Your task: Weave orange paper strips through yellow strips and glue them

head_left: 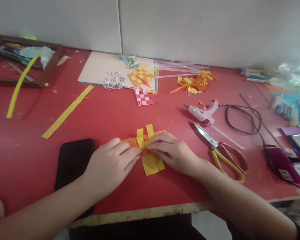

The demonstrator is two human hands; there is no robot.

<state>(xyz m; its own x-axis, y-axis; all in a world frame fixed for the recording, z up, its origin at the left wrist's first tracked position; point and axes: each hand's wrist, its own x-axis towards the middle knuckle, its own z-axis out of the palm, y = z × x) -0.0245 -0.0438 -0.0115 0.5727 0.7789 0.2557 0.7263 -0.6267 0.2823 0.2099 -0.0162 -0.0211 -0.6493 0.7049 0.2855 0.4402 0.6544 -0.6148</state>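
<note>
Yellow paper strips (153, 164) lie side by side near the table's front edge, crossed by orange paper strips (132, 142). Two of the yellow ends stick up at the back. My left hand (116, 161) is closed at the left of the crossing, its fingertips pressing on the orange paper. From the right, my right hand (173, 151) is closed with its fingertips on the yellow and orange strips at the crossing. Both hands hide part of the orange paper.
A black phone (75, 163) lies by my left forearm. Scissors (218, 146) and a pink glue gun (202, 112) are at the right. A yellow strip (68, 111) lies left; woven paper fish (141, 76) and orange scraps (197, 82) are behind.
</note>
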